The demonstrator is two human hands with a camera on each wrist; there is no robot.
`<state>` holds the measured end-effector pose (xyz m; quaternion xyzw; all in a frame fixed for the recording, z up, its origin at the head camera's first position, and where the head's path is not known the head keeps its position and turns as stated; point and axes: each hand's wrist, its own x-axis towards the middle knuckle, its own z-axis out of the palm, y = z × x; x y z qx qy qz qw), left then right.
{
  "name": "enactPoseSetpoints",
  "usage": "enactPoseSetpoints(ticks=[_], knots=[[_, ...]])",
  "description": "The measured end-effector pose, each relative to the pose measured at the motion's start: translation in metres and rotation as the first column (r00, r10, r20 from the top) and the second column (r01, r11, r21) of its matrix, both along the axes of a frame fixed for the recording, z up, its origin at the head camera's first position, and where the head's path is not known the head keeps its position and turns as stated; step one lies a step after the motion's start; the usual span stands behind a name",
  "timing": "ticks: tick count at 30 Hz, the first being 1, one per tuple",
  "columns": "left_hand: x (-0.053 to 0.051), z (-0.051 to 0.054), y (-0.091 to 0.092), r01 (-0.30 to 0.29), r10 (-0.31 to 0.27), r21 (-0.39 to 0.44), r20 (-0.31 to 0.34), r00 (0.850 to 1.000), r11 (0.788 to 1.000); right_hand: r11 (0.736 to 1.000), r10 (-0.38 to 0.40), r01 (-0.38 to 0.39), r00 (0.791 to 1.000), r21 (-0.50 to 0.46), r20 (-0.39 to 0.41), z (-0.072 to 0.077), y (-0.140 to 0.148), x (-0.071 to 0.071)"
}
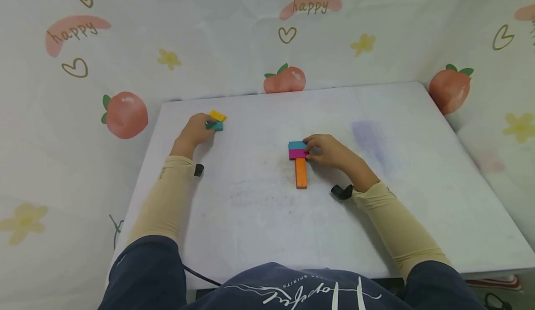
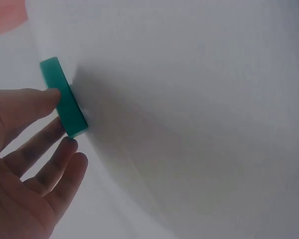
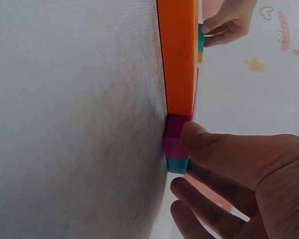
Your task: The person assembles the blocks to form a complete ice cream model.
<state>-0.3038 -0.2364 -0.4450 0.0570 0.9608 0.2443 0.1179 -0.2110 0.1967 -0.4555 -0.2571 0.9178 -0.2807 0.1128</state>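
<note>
Between thumb and fingers, my left hand (image 1: 198, 131) pinches a green block (image 2: 65, 97) at the table's left, close to a yellow block (image 1: 218, 115). Near the middle, a blue block (image 1: 297, 145) and a magenta block (image 1: 297, 154) lie side by side, touching. An orange block (image 1: 301, 173) extends from the magenta one toward the body, forming a T shape. My right hand (image 1: 332, 153) has its thumb on the magenta block and a finger at the blue block's right end; in the right wrist view its other fingers are loosely bent.
The white table (image 1: 251, 226) has a faint purple stain (image 1: 369, 138) right of the blocks. A printed cloth (image 1: 234, 36) with peaches and flowers hangs behind and beside it. A black cable (image 1: 200, 276) runs at the front edge.
</note>
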Motion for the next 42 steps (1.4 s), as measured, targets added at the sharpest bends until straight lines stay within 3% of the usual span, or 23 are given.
enactPoseSetpoints(ticks=[12, 20, 29, 42], knots=[[0.005, -0.007, 0.039, 0.109, -0.108, 0.078, -0.023, 0.994, 0.991, 1.000, 0.015, -0.015, 1.000, 0.001, -0.010, 0.001, -0.001, 0.000], [0.006, -0.008, 0.075, 0.177, -0.179, 0.081, 0.010, 0.984, 0.981, 1.000, 0.007, -0.007, 1.000, 0.005, 0.006, 0.000, -0.001, 0.000], [0.004, -0.008, 0.124, 0.310, -0.311, 0.055, 0.013, 0.950, 0.949, 1.000, -0.005, 0.005, 1.000, 0.020, 0.014, 0.001, -0.001, -0.001], [0.010, -0.002, 0.183, 0.407, -0.408, 0.044, 0.038, 0.912, 0.913, 0.999, -0.017, 0.016, 1.000, 0.045, 0.025, 0.005, -0.004, -0.003]])
